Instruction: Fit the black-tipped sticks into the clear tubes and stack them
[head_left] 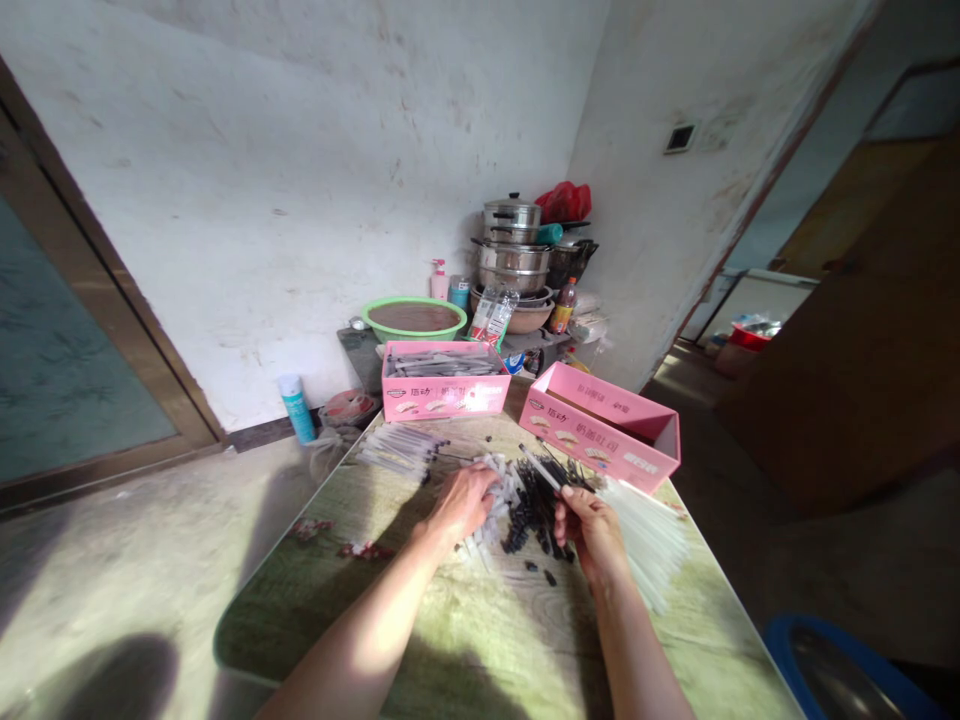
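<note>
My right hand [589,522] pinches a pen [541,468], a slim whitish tube with a dark far end, tilted up to the left. My left hand [466,500] has its fingers curled down into a pile of small translucent white pieces like pen caps [501,512]; what its fingertips grip is hidden. Between the hands lies a heap of small black pieces [529,515] with thin dark sticks among them. Clear tubes like empty pen barrels [651,545] are fanned out right of my right hand. Several similar tubes with dark ends [397,452] lie at the table's far left.
At the table's far edge stand a pink box [446,398] filled with pens and, to its right, another pink box [600,435]. Behind are a green basin [414,333], stacked steel pots [513,255] and bottles. A blue-rimmed round object [832,665] is at lower right.
</note>
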